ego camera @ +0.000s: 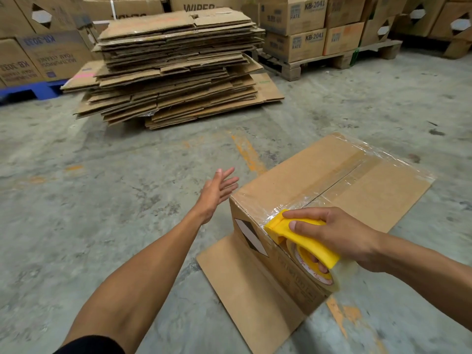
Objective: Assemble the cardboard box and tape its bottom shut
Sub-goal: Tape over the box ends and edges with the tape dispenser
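Cardboard box (pixel 301 185) standing on the concrete floor (pixel 102 175) at lower right, bottom side turned up, flaps closed. Clear tape (pixel 357 172) running along the middle seam and shining across the far edge; hard to say where each strip ends, because of the glare. Lower flaps of the box lying flat on the floor, the near one cut off by the frame bottom.

Right hand (pixel 339 233) curled around a yellow tape dispenser (pixel 304 235), thumb and index finger on its top, other fingers partly hidden inside the tape roll (pixel 314 267). Blade end of the dispenser touching the near top edge of the box, over the tape. Printed words on the near side of the box mostly covered by the roll, not readable.

Left hand (pixel 217 192) in the air just beside the left corner of the box, fingers straight and slightly spread, holding nothing. Contact with the box not clear.

Behind, a tall stack of flattened cartons (pixel 176 70) on the floor. Further back, printed boxes (pixel 306 24) on a wooden pallet (pixel 332 60), upper ones cut off by the frame top. At left, a blue pallet (pixel 33 92), seen only partly.
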Action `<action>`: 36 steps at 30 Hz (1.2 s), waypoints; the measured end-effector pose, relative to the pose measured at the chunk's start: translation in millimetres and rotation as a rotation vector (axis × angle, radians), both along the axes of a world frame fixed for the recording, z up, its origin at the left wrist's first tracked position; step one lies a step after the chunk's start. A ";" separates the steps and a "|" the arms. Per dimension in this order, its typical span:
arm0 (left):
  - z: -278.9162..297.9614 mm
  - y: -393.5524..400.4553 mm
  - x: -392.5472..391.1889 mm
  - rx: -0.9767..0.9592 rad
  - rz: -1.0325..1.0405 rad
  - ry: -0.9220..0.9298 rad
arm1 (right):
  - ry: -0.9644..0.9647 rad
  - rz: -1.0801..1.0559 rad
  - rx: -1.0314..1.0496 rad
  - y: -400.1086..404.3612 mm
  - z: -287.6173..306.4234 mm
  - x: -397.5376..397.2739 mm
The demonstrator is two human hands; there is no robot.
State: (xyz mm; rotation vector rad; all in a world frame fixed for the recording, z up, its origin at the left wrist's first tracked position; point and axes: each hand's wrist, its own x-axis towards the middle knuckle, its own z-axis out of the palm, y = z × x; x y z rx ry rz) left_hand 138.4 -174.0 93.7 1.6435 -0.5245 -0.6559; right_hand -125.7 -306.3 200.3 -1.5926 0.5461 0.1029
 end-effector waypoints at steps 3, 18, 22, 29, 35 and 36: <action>3.0 -6.6 -11.0 0.118 -0.135 -0.036 | 0.004 0.001 0.008 0.9 1.0 0.3; -9.9 -8.0 -41.0 0.504 -0.698 -1.098 | 0.062 -0.013 -0.169 -1.3 -3.0 8.0; -8.1 -9.2 -39.6 0.513 -0.722 -1.109 | 0.096 0.029 -0.185 -5.0 3.8 -24.8; -13.0 -9.2 -38.7 0.502 -0.716 -1.135 | 0.236 -0.002 -0.257 -19.5 2.6 -128.4; -9.8 -8.7 -39.7 0.518 -0.723 -1.170 | 0.227 -0.102 -0.184 -16.3 -7.0 -160.6; -7.9 -8.0 -39.0 0.529 -0.727 -1.167 | 0.233 -0.092 -0.208 -16.4 -9.2 -158.7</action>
